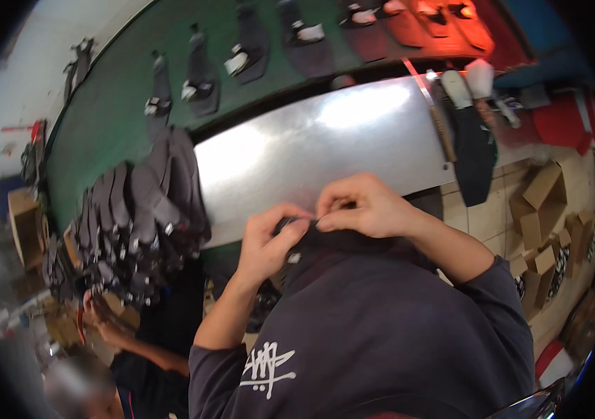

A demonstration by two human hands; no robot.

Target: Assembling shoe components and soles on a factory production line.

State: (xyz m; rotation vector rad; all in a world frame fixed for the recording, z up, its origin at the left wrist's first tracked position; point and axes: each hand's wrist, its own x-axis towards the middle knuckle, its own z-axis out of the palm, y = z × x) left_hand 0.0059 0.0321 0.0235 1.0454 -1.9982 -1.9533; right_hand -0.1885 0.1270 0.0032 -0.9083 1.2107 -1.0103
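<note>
Green covering spans the long counter (105, 98), where dark flat pieces (250, 52) run in a row, the rightmost lit red. Close to the person's dark shirt (395, 328), just off the near edge of a shiny metal plate (297, 153), the left hand (273, 241) and right hand (370, 209) meet, each with a pinching grip on a small dark item (285, 223), its shape mostly hidden by fingers. Held by fingertips alone, it could slip and drop if either pinch loosens. Bumping the heaped dark straps (161, 178) beside the plate could send some sliding. An open carton (552, 185) stands on the tiled floor (496, 199) at right; a co-worker (154, 384) is at lower left.
</note>
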